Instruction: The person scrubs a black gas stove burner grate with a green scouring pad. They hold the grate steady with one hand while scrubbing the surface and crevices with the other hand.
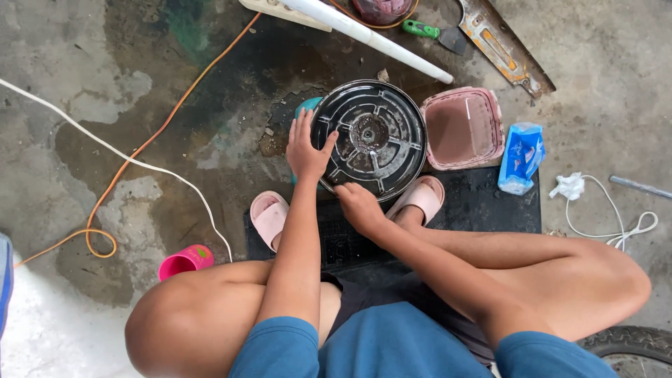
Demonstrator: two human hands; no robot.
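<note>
Both hands grip the round ribbed metal cover (369, 138) tilted on the concrete floor (126, 84), left hand (306, 148) on its rim, right hand (357, 203) below — wet ground could let it skid.

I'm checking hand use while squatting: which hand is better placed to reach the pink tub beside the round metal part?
Right. The right hand rests on the round metal part's near rim, on the pink tub's side; the left hand grips the far edge.

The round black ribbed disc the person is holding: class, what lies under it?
Under the round black disc a teal object peeks out at its upper left edge, beside the left hand. The disc covers most of it, so its shape cannot be told. The right hand grips the near rim.
</note>
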